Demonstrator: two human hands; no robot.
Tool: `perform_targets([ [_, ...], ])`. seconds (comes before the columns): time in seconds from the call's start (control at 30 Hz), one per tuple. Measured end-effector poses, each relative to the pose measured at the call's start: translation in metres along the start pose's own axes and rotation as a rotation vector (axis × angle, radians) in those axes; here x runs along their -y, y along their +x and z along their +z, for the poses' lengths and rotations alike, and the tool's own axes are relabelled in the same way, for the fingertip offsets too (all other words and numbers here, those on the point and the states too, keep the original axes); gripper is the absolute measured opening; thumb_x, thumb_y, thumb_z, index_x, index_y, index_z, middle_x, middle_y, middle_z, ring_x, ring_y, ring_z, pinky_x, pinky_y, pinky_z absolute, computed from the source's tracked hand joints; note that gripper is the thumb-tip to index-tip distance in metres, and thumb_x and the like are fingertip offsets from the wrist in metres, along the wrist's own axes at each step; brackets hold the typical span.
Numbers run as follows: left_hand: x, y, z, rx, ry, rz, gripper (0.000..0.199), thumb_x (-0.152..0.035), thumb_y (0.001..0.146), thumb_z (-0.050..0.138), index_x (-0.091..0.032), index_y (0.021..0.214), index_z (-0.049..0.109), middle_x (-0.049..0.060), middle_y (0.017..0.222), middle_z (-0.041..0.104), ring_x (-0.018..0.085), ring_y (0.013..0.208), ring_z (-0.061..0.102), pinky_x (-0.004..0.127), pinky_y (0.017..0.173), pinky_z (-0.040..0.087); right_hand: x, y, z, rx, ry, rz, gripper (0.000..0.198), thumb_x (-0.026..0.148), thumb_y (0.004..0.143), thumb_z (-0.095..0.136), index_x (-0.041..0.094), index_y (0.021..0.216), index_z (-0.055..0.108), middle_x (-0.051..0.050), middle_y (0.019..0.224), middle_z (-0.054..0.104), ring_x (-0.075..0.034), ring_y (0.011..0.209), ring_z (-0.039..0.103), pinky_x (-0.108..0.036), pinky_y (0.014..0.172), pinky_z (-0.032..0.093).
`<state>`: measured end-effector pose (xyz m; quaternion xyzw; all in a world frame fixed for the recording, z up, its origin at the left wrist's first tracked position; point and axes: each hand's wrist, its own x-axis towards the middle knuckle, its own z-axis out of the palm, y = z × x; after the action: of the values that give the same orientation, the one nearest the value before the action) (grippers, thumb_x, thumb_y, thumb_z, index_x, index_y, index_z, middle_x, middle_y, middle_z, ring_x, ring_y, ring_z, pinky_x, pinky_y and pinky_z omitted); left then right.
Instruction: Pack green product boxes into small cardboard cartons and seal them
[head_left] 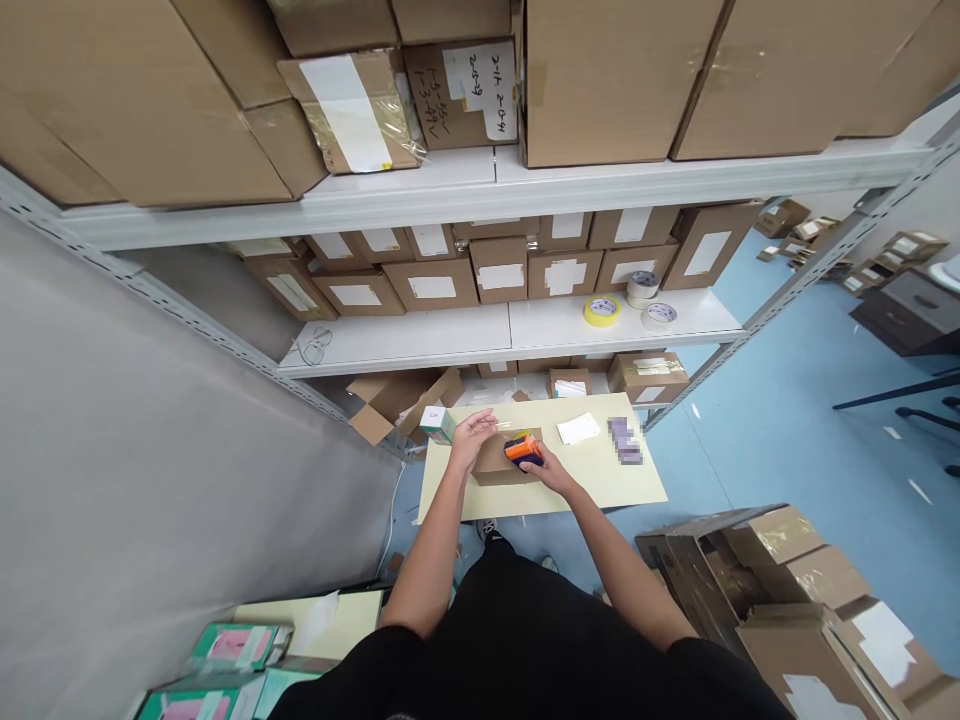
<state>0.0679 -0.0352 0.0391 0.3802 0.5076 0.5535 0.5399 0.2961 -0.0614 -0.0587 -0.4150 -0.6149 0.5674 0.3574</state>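
Observation:
My right hand (551, 470) grips an orange and dark blue tape dispenser (523, 448) above a brown cardboard box (489, 462). The box lies on a pale yellow table. At the box's left end is my left hand (474, 437), its fingers stretched out and nothing visibly held; whether it touches the cardboard I cannot tell. Just left of that hand stands a small white and green box (437, 424). Right of the brown box lie white paper labels (578, 429) and a blurred purple-grey item (625, 441).
Beyond the table (600, 490) rises a metal shelf rack (420, 345) full of cardboard boxes, with tape rolls (602, 311) on its middle shelf. An opened carton (397, 400) sits at the table's left back corner. Stacked cartons (780, 590) stand right of me, green packages (232, 648) behind left.

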Motion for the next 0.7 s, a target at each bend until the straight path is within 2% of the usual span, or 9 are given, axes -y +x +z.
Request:
perform_targets([
  [0.2,0.004,0.003,-0.004,-0.01,0.025,0.023,0.053,-0.027,0.061,0.092,-0.015,0.11,0.078,0.007,0.094,0.074,0.02,0.092,0.07,0.039,0.093,0.057,0.005,0.0,0.0,0.01,0.009,0.026,0.066,0.056,0.084,0.075,0.025,0.139,0.056,-0.01,0.134,0.065,-0.031,0.123,0.06,-0.047,0.111,0.043],
  [0.37,0.003,0.004,-0.003,-0.054,0.07,0.075,0.054,-0.028,0.064,0.089,-0.016,0.116,0.077,0.009,0.106,0.074,0.018,0.09,0.07,0.037,0.091,0.058,0.004,0.001,0.002,0.012,-0.083,0.031,0.062,0.056,0.085,0.074,0.024,0.135,0.058,-0.009,0.127,0.067,-0.029,0.115,0.062,-0.044,0.104,0.048],
  [0.57,-0.01,0.004,-0.012,0.083,0.204,0.072,0.054,-0.031,0.066,0.089,-0.017,0.117,0.078,0.012,0.113,0.076,0.018,0.083,0.07,0.039,0.087,0.059,-0.001,0.001,0.002,0.0,-0.113,0.052,0.067,0.056,0.084,0.074,0.025,0.14,0.055,-0.009,0.126,0.067,-0.029,0.113,0.062,-0.045,0.102,0.048],
  [0.63,-0.015,0.003,-0.013,0.128,0.277,0.105,0.049,-0.033,0.068,0.088,-0.018,0.114,0.08,0.012,0.111,0.077,0.021,0.086,0.071,0.041,0.088,0.06,0.0,0.0,0.002,0.0,-0.093,0.059,0.067,0.056,0.084,0.075,0.025,0.14,0.055,-0.008,0.126,0.067,-0.029,0.112,0.062,-0.045,0.102,0.048],
  [0.7,-0.018,0.003,-0.012,0.115,0.363,0.154,0.039,-0.033,0.07,0.086,-0.019,0.107,0.082,0.011,0.108,0.078,0.023,0.088,0.073,0.042,0.089,0.06,0.002,0.001,0.002,0.005,-0.081,0.061,0.066,0.056,0.083,0.076,0.024,0.138,0.057,-0.008,0.127,0.067,-0.03,0.113,0.062,-0.045,0.103,0.048],
])
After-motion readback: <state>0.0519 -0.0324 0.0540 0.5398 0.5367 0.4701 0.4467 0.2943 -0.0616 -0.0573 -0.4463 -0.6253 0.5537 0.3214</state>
